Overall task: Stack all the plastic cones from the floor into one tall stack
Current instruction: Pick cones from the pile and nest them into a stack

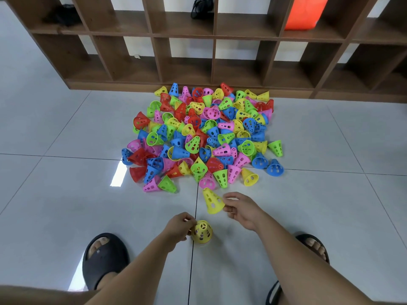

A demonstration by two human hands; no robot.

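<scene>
A big heap of small perforated plastic cones (204,133) in red, yellow, green, blue and pink lies on the tiled floor in front of a shelf. A yellow cone (201,231) stands upright on the floor between my feet, and my left hand (179,227) pinches its left side. My right hand (241,209) holds a second yellow cone (211,201) by its wide rim, tilted with its tip pointing up and left, a little above and to the right of the standing one.
A brown wooden cubby shelf (211,36) runs along the wall behind the heap, with an orange bag (305,12) and a black object (201,6) in it. My feet in black slippers (103,258) flank the standing cone. Pale floor tiles (66,194) spread to both sides.
</scene>
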